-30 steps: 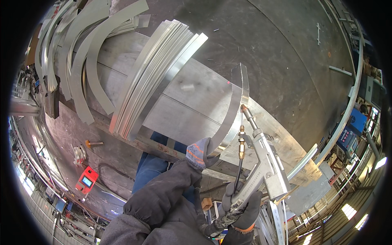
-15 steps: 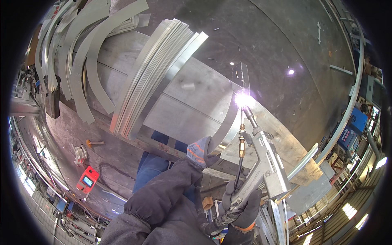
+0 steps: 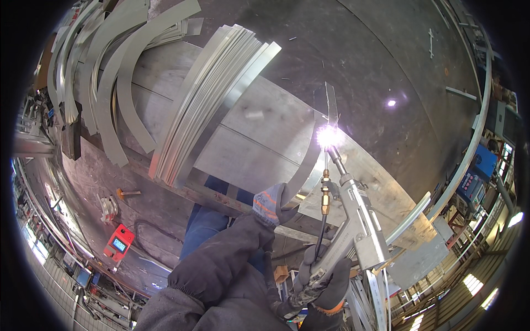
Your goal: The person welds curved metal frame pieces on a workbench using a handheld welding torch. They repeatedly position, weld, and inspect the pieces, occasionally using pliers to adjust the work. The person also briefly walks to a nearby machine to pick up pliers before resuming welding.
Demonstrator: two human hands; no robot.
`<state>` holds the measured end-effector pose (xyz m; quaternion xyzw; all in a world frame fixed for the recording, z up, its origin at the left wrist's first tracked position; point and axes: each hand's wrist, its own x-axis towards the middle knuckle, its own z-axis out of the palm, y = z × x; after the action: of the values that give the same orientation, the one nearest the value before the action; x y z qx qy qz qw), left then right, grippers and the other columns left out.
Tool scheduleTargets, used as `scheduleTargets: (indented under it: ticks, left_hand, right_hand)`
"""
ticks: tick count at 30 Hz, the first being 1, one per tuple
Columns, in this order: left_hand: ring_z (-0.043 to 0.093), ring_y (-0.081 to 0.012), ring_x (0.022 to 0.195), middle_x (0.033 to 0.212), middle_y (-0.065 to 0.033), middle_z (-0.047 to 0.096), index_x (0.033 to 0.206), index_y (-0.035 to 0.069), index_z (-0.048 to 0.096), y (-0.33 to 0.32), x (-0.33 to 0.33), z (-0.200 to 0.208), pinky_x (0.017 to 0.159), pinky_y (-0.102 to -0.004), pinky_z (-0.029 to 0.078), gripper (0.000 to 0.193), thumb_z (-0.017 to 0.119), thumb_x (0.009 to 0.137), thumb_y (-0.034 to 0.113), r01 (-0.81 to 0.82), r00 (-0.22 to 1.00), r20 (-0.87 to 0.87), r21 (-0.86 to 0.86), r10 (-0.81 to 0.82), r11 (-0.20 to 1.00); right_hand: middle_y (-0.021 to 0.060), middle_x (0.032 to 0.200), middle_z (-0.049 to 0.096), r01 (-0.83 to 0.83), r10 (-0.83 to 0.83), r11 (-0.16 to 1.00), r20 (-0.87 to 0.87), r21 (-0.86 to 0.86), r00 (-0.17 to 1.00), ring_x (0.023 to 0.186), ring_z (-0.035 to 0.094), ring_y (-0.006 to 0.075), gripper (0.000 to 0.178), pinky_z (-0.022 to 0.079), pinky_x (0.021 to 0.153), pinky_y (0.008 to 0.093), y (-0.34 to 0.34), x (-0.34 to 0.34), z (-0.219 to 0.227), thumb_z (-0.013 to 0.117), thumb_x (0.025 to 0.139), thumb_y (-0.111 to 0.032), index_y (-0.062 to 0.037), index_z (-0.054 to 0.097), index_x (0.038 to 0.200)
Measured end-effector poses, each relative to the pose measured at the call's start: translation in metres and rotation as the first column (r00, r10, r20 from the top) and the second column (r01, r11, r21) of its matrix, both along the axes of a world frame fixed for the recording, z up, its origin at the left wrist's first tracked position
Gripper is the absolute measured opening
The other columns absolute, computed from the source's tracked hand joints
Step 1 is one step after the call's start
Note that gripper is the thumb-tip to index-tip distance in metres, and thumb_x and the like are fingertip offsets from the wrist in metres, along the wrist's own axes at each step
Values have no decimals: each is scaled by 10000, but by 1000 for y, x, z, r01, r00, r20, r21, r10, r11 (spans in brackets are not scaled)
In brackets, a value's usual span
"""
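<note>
My right hand (image 3: 330,278), in a dark glove, is closed round the grip of a silver welding gun (image 3: 361,220). A brass-fitted feed tube (image 3: 326,201) runs beside its barrel. At the nozzle a bright white-violet arc (image 3: 329,137) glares on a curved metal strip (image 3: 307,171), and the glare hides the joint. My left hand (image 3: 269,205), in a grey glove with orange marks, is closed on the strip's near end; its fingertips are partly hidden. Beyond the arc, the far end of the metal piece (image 3: 326,99) stretches over the dark table.
Left of the strip, a thick stack of curved metal strips (image 3: 207,105) lies on a metal plate (image 3: 248,146). More curved strips (image 3: 127,94) spread at the far left. A red device with a screen (image 3: 118,243) and a hammer (image 3: 128,193) lie lower left. Blue machines (image 3: 475,179) stand at right.
The nozzle and its arc have shifted slightly toward me along the strip, and the welding gun has moved a little with them. My left hand has stayed in place.
</note>
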<state>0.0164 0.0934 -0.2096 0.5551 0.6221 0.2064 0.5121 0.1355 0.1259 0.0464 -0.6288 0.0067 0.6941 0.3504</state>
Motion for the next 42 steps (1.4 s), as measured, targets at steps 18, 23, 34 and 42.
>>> scheduleTargets:
  ticks: [18,23,34,42]
  left_hand:
    - [671,-378,755,899,-176,658,1143,1,581,2,0,1,641,-455,537,672,885,741,444,-9,1000,26,-23,9,1000]
    - [674,-379,747,884,-176,660,1113,14,582,6,0,4,637,-447,538,641,877,748,450,3,1000,14,-54,-3,999]
    - [678,-370,751,909,-163,668,1152,15,578,1,1,-1,638,-448,541,661,870,760,461,-23,999,37,-62,26,998]
    - [673,-371,740,888,-156,665,1118,32,585,3,1,1,631,-450,538,633,864,756,470,-40,998,43,-82,44,996]
  right_hand:
    - [100,645,571,-116,115,990,-27,-75,993,491,568,218,827,479,446,341,-15,2,5,452,941,-801,3,523,1119]
    - [142,705,611,18,-19,1000,-69,-11,997,532,613,222,768,501,451,310,-27,1,1,504,998,-676,75,513,1164]
    - [108,624,568,-83,89,992,52,-94,995,471,507,185,845,414,436,309,-33,-6,10,438,958,-770,37,549,1180]
    - [99,636,568,-76,78,995,40,-62,996,475,527,184,827,428,418,296,-34,-13,11,459,954,-767,34,540,1143]
